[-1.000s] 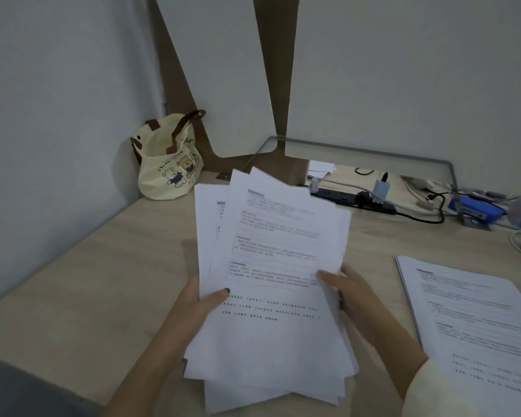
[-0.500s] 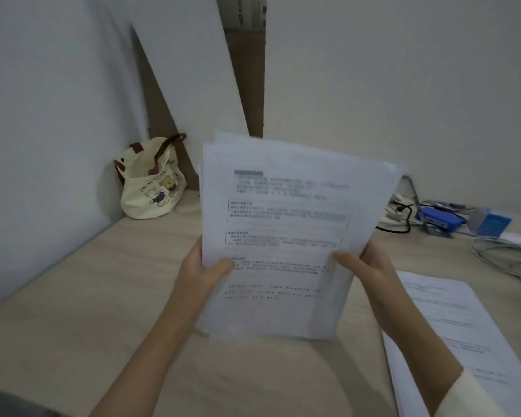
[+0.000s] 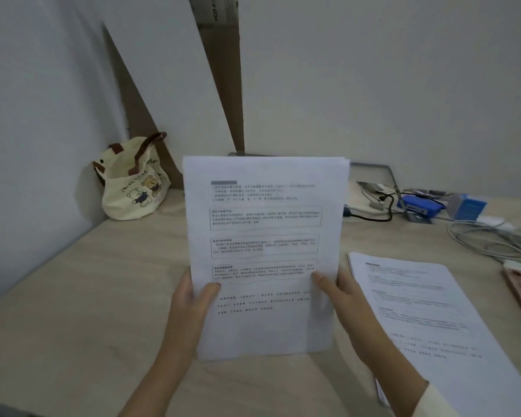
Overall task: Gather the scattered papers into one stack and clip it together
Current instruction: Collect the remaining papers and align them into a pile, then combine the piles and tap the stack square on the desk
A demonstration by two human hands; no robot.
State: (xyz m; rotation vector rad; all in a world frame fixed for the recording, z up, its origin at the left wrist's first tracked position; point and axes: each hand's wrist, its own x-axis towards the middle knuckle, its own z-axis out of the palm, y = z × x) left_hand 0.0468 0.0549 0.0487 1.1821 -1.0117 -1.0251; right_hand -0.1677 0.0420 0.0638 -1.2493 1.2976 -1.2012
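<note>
Table point(image 3: 88, 296) of pale wood-grain laminate, matte and flat, bearing every item shown. Stack of papers point(image 3: 263, 254), thin white rectangular sheets printed with boxed text blocks, held upright with its lower edge on or just above the table surface; top edges nearly flush, a few sheet corners offset at upper right. Left hand point(image 3: 190, 299) clasps the stack's left margin, thumb on the printed face, fingers point(image 3: 183, 288) curled behind. Right hand point(image 3: 343, 299) clasps the right margin likewise, thumb pressed to the front, fingers behind the sheets and hidden. Second sheaf of printed sheets point(image 3: 427, 320), flat on the table, just right of the right-hand fingers. Cream canvas tote bag point(image 3: 133, 188), soft and slumped, brown straps, bear print, well beyond the left-hand fingers against the wall. Tangled cables point(image 3: 487, 239), grey and glossy, beyond the right-hand fingers. Blue blocky device point(image 3: 418, 204), identity unclear.
</note>
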